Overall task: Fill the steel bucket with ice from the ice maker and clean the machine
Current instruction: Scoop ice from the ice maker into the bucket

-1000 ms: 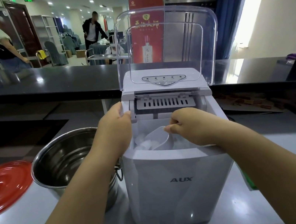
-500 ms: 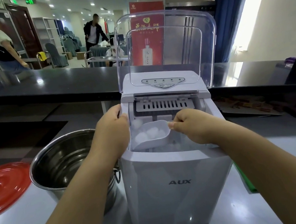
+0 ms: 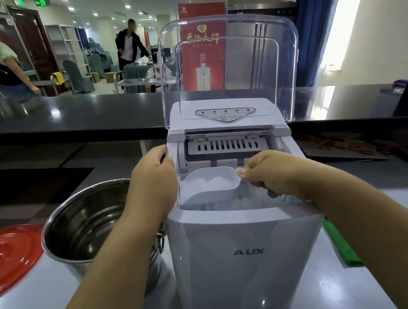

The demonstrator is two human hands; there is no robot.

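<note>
One scoop [image 3: 209, 187]: heaped with ice, held over the ice maker [image 3: 247, 249] bin; loose cubes look slippery, so keep it level.
Right hand [image 3: 270, 177]: grip pinched shut on the scoop handle.
Left hand [image 3: 155, 183]: fingers curled round the ice maker's left edge.
Bucket [image 3: 88, 223]: just left of the ice maker on the bench [image 3: 407, 215].

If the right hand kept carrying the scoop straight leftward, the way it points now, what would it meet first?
Most likely the left hand gripping the ice maker's left edge; the right hand's scoop is nearly against it, though depth is unclear.
</note>
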